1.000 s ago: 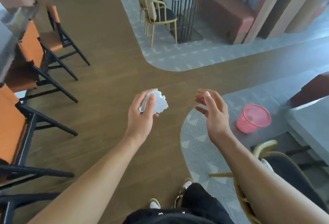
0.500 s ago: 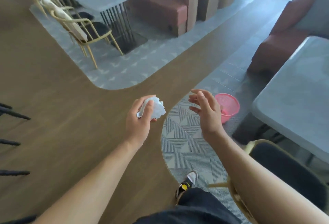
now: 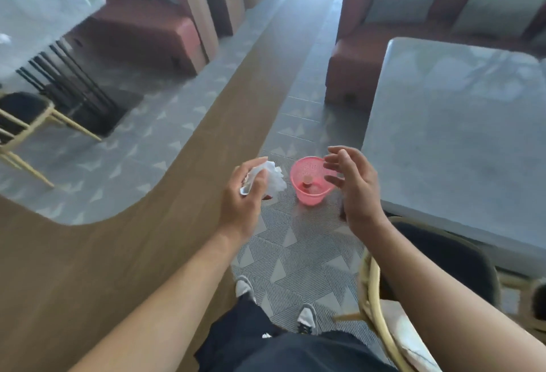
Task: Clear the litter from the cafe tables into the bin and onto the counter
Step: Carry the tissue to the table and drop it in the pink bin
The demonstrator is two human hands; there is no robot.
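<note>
A tissue is gripped in the left hand, near the bin and not yet dropped. The right hand is loosely spread and empty. One item is already binned. A scrap on the left table is judged outstanding.

The person wears loose black trousers of soft, matte cloth, with a small white mark on the fabric near the knee. Below them in the view is a dark charcoal garment; whether it is a shirt hem or more of the trousers cannot be told. The feet are in low grey trainers: the left trainer shows a pale grey toe, and the right trainer is grey and white with dark markings, blurred. The left forearm and right forearm are bare.
</note>
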